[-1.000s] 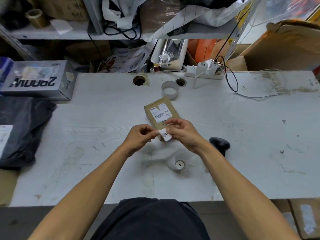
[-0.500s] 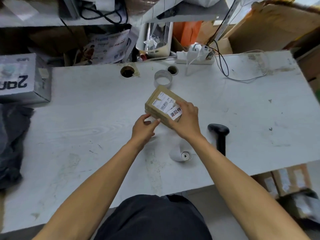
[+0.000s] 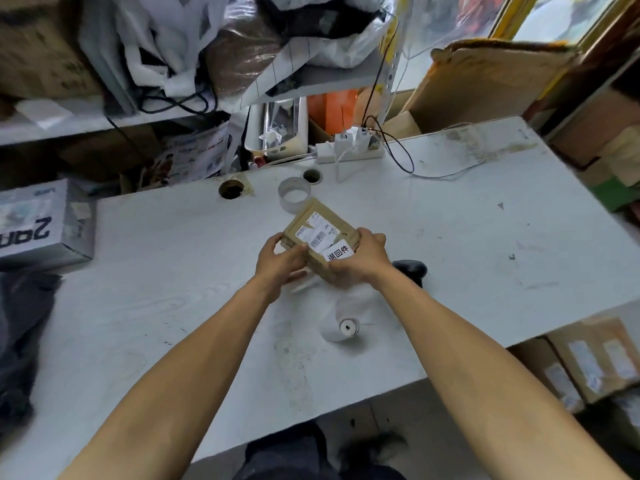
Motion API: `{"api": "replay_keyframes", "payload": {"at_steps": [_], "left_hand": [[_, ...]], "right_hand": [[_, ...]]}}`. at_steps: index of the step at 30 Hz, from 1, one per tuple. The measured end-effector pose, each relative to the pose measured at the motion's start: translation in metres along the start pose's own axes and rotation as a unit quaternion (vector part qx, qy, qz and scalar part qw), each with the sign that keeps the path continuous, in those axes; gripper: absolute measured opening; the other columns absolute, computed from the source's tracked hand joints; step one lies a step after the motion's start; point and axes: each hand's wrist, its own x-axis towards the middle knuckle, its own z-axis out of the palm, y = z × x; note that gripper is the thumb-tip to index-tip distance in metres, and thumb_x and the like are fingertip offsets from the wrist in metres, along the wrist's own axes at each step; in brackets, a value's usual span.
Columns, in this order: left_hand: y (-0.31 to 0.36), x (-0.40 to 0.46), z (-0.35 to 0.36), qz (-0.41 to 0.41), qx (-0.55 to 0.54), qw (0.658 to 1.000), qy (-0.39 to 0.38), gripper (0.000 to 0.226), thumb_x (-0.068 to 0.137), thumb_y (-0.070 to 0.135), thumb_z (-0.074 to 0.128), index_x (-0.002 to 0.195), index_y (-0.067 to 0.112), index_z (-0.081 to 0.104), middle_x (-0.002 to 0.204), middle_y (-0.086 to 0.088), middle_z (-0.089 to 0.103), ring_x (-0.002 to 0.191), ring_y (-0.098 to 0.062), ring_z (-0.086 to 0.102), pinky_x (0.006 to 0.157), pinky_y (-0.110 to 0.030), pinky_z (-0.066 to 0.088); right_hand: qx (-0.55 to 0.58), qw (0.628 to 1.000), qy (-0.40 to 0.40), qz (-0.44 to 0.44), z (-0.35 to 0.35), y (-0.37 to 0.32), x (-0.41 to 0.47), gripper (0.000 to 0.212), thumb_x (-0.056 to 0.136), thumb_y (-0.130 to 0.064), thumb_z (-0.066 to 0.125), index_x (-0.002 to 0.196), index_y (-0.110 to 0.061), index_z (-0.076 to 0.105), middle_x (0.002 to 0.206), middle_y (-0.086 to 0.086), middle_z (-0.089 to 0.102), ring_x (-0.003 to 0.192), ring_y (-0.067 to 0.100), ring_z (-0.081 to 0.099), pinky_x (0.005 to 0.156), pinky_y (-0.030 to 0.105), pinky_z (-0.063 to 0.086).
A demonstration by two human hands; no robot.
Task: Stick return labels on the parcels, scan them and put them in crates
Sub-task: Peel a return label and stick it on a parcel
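Observation:
A small brown cardboard parcel (image 3: 320,223) is held tilted just above the white table (image 3: 450,237) at its middle. It carries a shipping label with a barcode and a white return label (image 3: 338,252) with black characters near its front corner. My left hand (image 3: 282,261) grips the parcel's left side, thumb on top. My right hand (image 3: 360,259) grips its right front corner. A black handheld scanner (image 3: 410,268) lies just right of my right hand. A white label roll (image 3: 341,327) lies on the table in front of the parcel.
A tape ring (image 3: 294,199) stands behind the parcel near two cable holes. A grey box (image 3: 41,226) sits at the far left above a dark bag (image 3: 20,341). A power strip (image 3: 349,148) with cables lies at the back. Cardboard parcels (image 3: 588,358) lie below the table's right edge.
The return label went from between my fingers onto the parcel's top. Both hands then took hold of the parcel's sides and lifted it slightly.

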Motion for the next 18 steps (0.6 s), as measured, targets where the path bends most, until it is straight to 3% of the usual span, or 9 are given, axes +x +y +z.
{"api": "replay_keyframes", "payload": {"at_steps": [2, 5, 9, 13, 15, 18], "left_hand": [[0.006, -0.011, 0.012, 0.018, -0.012, 1.000, -0.009, 0.058, 0.088, 0.016, 0.079, 0.138, 0.026, 0.051, 0.119, -0.012, 0.072, 0.094, -0.030, 0.076, 0.083, -0.042, 0.062], [0.017, -0.031, 0.044, 0.057, 0.003, 0.998, -0.034, 0.063, 0.090, 0.018, 0.076, 0.145, 0.029, 0.047, 0.115, -0.011, 0.074, 0.095, -0.029, 0.076, 0.085, -0.039, 0.060], [0.026, -0.058, 0.121, 0.109, 0.038, 0.991, -0.073, 0.058, 0.095, 0.021, 0.067, 0.149, 0.031, 0.046, 0.112, -0.005, 0.076, 0.083, -0.018, 0.076, 0.087, -0.035, 0.054], [0.014, -0.093, 0.224, 0.130, 0.078, 0.981, -0.124, 0.044, 0.099, 0.024, 0.063, 0.141, 0.024, 0.051, 0.108, -0.004, 0.073, 0.089, -0.019, 0.069, 0.076, -0.029, 0.049], [-0.001, -0.108, 0.275, 0.132, 0.104, 0.972, -0.163, 0.038, 0.098, 0.024, 0.065, 0.133, 0.013, 0.059, 0.106, -0.005, 0.073, 0.091, -0.020, 0.068, 0.076, -0.029, 0.049], [-0.036, -0.135, 0.348, 0.130, 0.152, 0.950, -0.239, 0.037, 0.097, 0.023, 0.067, 0.130, 0.008, 0.062, 0.110, -0.008, 0.073, 0.097, -0.023, 0.070, 0.079, -0.032, 0.054]], "right_hand": [[0.045, 0.999, 0.017, -0.013, -0.018, 0.011, -0.010, 0.085, 0.068, -0.025, 0.091, 0.136, -0.015, 0.041, 0.124, 0.000, 0.029, 0.108, 0.016, 0.052, 0.095, 0.020, 0.041], [0.105, 0.990, 0.088, -0.043, -0.057, 0.028, -0.026, 0.058, 0.080, -0.031, 0.082, 0.126, -0.020, 0.048, 0.127, 0.001, 0.034, 0.099, 0.010, 0.052, 0.090, 0.019, 0.041], [0.162, 0.976, 0.135, -0.063, -0.134, 0.064, -0.049, 0.037, 0.074, -0.045, 0.079, 0.097, -0.031, 0.053, 0.121, 0.001, 0.045, 0.100, 0.021, 0.064, 0.087, 0.042, 0.059], [0.288, 0.944, 0.160, -0.037, -0.210, 0.129, -0.089, 0.035, 0.081, -0.024, 0.084, 0.089, -0.018, 0.050, 0.123, 0.016, 0.058, 0.102, 0.034, 0.069, 0.067, 0.038, 0.063], [0.335, 0.927, 0.171, -0.021, -0.242, 0.171, -0.116, 0.035, 0.084, -0.017, 0.081, 0.087, -0.014, 0.046, 0.113, 0.026, 0.063, 0.092, 0.033, 0.073, 0.067, 0.039, 0.063], [0.396, 0.894, 0.211, 0.018, -0.278, 0.239, -0.161, 0.033, 0.088, -0.015, 0.078, 0.090, -0.014, 0.045, 0.112, 0.022, 0.064, 0.087, 0.027, 0.074, 0.068, 0.036, 0.062]]}}
